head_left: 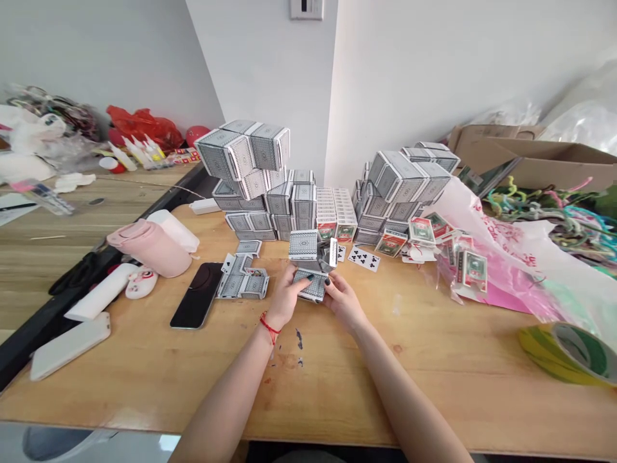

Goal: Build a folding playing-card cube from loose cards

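Observation:
Between my two hands is a folded playing-card piece (312, 290) with a grey patterned back. My left hand (284, 297) grips its left side, thumb on top. On its right edge, my right hand (343, 302) pinches with the fingertips. Just beyond stands a card block (303, 245) with an open side, touching or very near the held piece. Left of my left hand lie several folded cards (241, 280), one showing a spade face. Behind stand a tall stepped structure of card cubes (255, 180) and a second one (405, 186) to the right.
A black phone (196, 296), pink cup (149, 247) and white power bank (72, 346) lie left. Rows of card boxes (335, 209) stand between the structures. Loose face-up cards (364, 258), opened card packs (472, 270), pink plastic wrap (501, 257) and yellow tape (544, 350) lie right.

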A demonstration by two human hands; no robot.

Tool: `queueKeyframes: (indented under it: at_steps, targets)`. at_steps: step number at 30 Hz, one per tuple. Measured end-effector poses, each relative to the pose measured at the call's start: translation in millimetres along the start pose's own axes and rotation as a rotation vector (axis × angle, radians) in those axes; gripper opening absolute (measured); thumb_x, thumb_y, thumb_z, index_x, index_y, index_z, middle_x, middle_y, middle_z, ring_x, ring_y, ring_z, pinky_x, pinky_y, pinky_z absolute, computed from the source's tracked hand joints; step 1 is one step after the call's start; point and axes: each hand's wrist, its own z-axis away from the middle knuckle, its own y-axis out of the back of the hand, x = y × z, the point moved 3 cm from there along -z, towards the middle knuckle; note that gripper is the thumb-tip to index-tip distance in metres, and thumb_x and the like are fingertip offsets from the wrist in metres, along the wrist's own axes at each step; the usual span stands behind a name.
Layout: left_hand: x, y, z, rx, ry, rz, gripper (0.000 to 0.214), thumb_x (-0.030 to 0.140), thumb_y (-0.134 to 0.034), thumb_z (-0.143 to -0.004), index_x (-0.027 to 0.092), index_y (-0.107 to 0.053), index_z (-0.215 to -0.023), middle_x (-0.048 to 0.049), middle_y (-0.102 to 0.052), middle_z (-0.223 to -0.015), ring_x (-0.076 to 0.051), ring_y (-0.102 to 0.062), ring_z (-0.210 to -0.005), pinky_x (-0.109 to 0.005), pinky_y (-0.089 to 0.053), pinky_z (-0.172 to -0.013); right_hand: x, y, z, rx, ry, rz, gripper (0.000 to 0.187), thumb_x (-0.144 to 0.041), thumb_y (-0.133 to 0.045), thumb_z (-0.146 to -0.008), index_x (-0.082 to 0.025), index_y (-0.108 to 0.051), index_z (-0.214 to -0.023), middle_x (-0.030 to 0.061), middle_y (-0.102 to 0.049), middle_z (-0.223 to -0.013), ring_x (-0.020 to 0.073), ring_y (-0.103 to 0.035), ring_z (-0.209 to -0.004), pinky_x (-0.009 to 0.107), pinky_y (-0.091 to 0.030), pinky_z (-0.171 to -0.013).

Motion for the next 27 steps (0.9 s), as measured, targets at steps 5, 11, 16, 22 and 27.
queueKeyframes:
  at_steps: [5, 11, 16, 22, 27]
  targets:
    - [-3, 2.0, -1, 0.016, 0.013, 0.022, 0.036, 0.024, -0.058, -0.072, 0.016, -0.057, -0.107, -0.0060, -0.062, -0.110, -0.022, -0.055, -0.105, -0.032, -0.042, -0.087, -2, 2, 2, -0.041, -0.022, 0.022, 0.054, -0.040, -0.072, -0.064, -0.027, -0.054, -0.113, 0.0064, -0.059, -0.114, 0.0200, -0.063, -0.089, 0.035, -0.052, -0.073]
    - [11, -0.4, -1, -0.038, -0.075, -0.074, 0.036, 0.027, -0.059, -0.074, 0.014, -0.058, -0.107, -0.0094, -0.062, -0.111, -0.024, -0.054, -0.107, -0.036, -0.039, -0.092, -7, 10, 0, -0.013, 0.167, 0.215, 0.069, -0.033, -0.072, -0.064, -0.032, -0.042, -0.126, 0.0058, -0.052, -0.124, 0.0200, -0.060, -0.095, 0.036, -0.050, -0.080]
    - [16, -1.9, -1, -0.020, -0.140, -0.087, 0.036, 0.037, -0.058, -0.076, 0.017, -0.060, -0.106, -0.0094, -0.064, -0.110, -0.023, -0.057, -0.103, -0.035, -0.041, -0.091, -18, 10, 3, -0.048, 0.262, 0.380, 0.052, -0.032, -0.069, -0.068, -0.027, -0.054, -0.117, 0.0060, -0.056, -0.119, 0.0234, -0.054, -0.107, 0.038, -0.048, -0.087]
    - [6, 3.6, 1, 0.023, -0.059, -0.101, 0.037, 0.048, -0.057, -0.075, 0.016, -0.067, -0.093, -0.0083, -0.069, -0.091, -0.026, -0.061, -0.094, -0.037, -0.046, -0.084, -38, 20, 10, -0.024, 0.420, 0.431, 0.069, -0.031, -0.073, -0.064, -0.030, -0.045, -0.127, 0.0070, -0.051, -0.125, 0.0233, -0.049, -0.112, 0.036, -0.048, -0.084]
    - [4, 2.4, 2, -0.001, 0.034, 0.059, 0.037, 0.044, -0.055, -0.077, 0.015, -0.065, -0.098, -0.0078, -0.069, -0.088, -0.025, -0.063, -0.089, -0.037, -0.049, -0.078, -41, 23, 11, -0.036, 0.486, 0.549, 0.064, -0.031, -0.072, -0.066, -0.029, -0.047, -0.125, 0.0069, -0.055, -0.113, 0.0198, -0.053, -0.092, 0.034, -0.049, -0.075]
